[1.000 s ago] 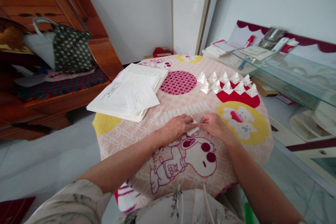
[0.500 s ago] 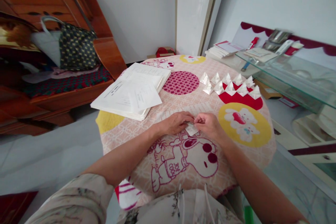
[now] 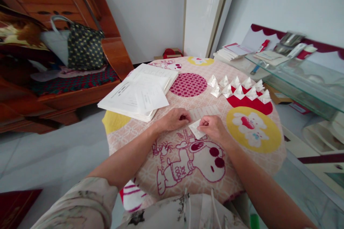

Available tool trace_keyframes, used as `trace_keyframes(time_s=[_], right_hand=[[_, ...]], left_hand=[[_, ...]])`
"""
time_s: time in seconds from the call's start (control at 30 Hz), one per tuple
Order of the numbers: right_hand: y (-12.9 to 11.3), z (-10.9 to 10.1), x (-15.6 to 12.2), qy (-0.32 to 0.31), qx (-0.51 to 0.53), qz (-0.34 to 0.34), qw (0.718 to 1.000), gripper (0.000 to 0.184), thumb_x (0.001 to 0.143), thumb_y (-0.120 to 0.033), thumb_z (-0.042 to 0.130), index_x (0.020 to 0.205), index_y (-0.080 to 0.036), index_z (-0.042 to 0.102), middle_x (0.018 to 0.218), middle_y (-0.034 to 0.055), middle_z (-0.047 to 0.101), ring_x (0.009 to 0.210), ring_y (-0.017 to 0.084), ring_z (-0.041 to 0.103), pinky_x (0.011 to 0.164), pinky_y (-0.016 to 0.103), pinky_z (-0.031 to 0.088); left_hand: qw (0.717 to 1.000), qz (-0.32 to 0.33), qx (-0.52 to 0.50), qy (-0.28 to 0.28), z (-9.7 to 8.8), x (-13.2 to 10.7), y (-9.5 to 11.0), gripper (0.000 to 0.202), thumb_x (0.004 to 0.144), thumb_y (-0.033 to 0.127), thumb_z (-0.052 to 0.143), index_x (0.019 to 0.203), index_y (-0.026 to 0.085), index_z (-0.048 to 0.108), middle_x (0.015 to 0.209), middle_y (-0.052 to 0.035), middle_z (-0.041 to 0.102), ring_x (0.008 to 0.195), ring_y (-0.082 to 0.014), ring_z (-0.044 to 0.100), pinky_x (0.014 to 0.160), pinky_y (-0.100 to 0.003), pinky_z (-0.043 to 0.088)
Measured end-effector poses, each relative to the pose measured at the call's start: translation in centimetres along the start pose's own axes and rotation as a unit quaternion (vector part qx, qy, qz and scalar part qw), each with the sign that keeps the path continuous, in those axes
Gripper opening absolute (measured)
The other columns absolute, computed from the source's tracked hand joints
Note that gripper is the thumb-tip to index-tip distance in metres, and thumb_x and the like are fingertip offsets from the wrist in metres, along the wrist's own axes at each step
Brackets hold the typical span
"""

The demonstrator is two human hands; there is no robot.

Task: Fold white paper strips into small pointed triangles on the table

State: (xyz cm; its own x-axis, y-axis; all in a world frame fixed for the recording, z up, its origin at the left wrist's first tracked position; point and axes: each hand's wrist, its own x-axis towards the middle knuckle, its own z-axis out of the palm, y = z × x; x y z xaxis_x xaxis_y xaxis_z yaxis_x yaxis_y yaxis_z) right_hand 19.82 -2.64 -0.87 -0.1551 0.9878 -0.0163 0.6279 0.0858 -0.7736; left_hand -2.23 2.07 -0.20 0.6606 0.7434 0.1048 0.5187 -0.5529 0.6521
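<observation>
Over the front half of the round table, my right hand (image 3: 213, 127) pinches a small folded piece of white paper (image 3: 196, 130) by its right side. My left hand (image 3: 176, 118) is curled closed just left of that paper, its knuckles up; whether anything is inside is hidden. A pale striped patch (image 3: 204, 111) shows behind both hands, and I cannot tell if it is paper or cloth. Two rows of pointed folded-paper shapes (image 3: 238, 92) stand at the right rear of the table.
A stack of printed sheets (image 3: 120, 96) lies at the table's left. Patterned cloth (image 3: 188, 102) covers the tabletop. On the right is a glass shelf (image 3: 309, 78) with metal bowls (image 3: 290, 42) and a red marker (image 3: 263, 45). A wooden bench (image 3: 77, 96) with a patterned bag (image 3: 86, 44) stands left.
My left hand has come away leftward from the paper and curled in. More of the folded paper now shows, held in my right hand. The whole view has shifted slightly.
</observation>
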Motion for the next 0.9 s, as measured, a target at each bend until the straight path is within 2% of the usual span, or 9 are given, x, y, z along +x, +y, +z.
trace_keyframes(time_s=[0.1, 0.23, 0.53, 0.73, 0.8, 0.9], right_hand=[[0.1, 0.0, 0.0, 0.001, 0.000, 0.006, 1.000, 0.007, 0.066, -0.022, 0.069, 0.062, -0.018, 0.064, 0.058, -0.0008, 0.062, 0.055, 0.013, 0.053, 0.054, 0.024, 0.037], [0.1, 0.1, 0.1, 0.000, 0.002, 0.006, 1.000, 0.008, 0.067, -0.022, 0.069, 0.062, -0.018, 0.064, 0.058, -0.0009, 0.062, 0.055, 0.013, 0.053, 0.054, 0.024, 0.036], [-0.3, 0.4, 0.2, 0.010, -0.051, 0.008, 0.999, 0.010, 0.070, -0.021, 0.070, 0.063, -0.018, 0.066, 0.060, -0.0002, 0.064, 0.057, 0.013, 0.053, 0.057, 0.025, 0.036], [-1.2, 0.7, 0.1, 0.029, -0.112, 0.012, 0.993, 0.013, 0.073, -0.024, 0.069, 0.062, -0.019, 0.065, 0.061, 0.0011, 0.063, 0.058, 0.014, 0.052, 0.058, 0.027, 0.033], [-1.4, 0.7, 0.1, 0.030, -0.122, 0.016, 0.992, 0.014, 0.073, -0.024, 0.070, 0.062, -0.019, 0.064, 0.062, 0.0017, 0.063, 0.059, 0.015, 0.052, 0.058, 0.027, 0.033], [-1.5, 0.8, 0.1, 0.030, -0.130, 0.019, 0.991, 0.016, 0.074, -0.026, 0.071, 0.062, -0.019, 0.064, 0.061, 0.0014, 0.062, 0.058, 0.014, 0.051, 0.058, 0.028, 0.032]], left_hand=[[1.000, -0.019, 0.010, 0.002, 0.4, 0.1, 0.7, 0.012, 0.082, 0.022, 0.061, 0.083, 0.015, 0.072, 0.080, -0.0015, 0.068, 0.074, -0.0130, 0.060, 0.069, -0.024, 0.044], [0.998, -0.053, 0.015, 0.002, 0.8, 0.1, 1.1, 0.010, 0.079, 0.020, 0.066, 0.082, 0.014, 0.073, 0.078, -0.0019, 0.067, 0.068, -0.0120, 0.057, 0.064, -0.023, 0.042], [0.989, -0.129, 0.069, 0.009, 1.3, 0.6, 2.0, 0.012, 0.076, 0.019, 0.063, 0.077, 0.015, 0.075, 0.071, -0.0017, 0.069, 0.063, -0.0129, 0.058, 0.061, -0.025, 0.041], [0.992, -0.114, 0.051, 0.015, 1.4, 0.4, 1.5, 0.010, 0.074, 0.015, 0.063, 0.077, 0.015, 0.073, 0.070, -0.0016, 0.069, 0.062, -0.0130, 0.058, 0.063, -0.025, 0.045], [0.995, -0.088, 0.030, 0.034, 1.6, 0.3, 1.2, 0.014, 0.075, 0.013, 0.062, 0.083, 0.015, 0.073, 0.079, -0.0028, 0.071, 0.069, -0.0145, 0.063, 0.069, -0.027, 0.050], [0.996, -0.019, 0.039, 0.083, 2.0, 0.4, 1.0, 0.027, 0.079, 0.017, 0.065, 0.105, 0.017, 0.071, 0.114, -0.0088, 0.072, 0.105, -0.0219, 0.066, 0.095, -0.037, 0.052]])
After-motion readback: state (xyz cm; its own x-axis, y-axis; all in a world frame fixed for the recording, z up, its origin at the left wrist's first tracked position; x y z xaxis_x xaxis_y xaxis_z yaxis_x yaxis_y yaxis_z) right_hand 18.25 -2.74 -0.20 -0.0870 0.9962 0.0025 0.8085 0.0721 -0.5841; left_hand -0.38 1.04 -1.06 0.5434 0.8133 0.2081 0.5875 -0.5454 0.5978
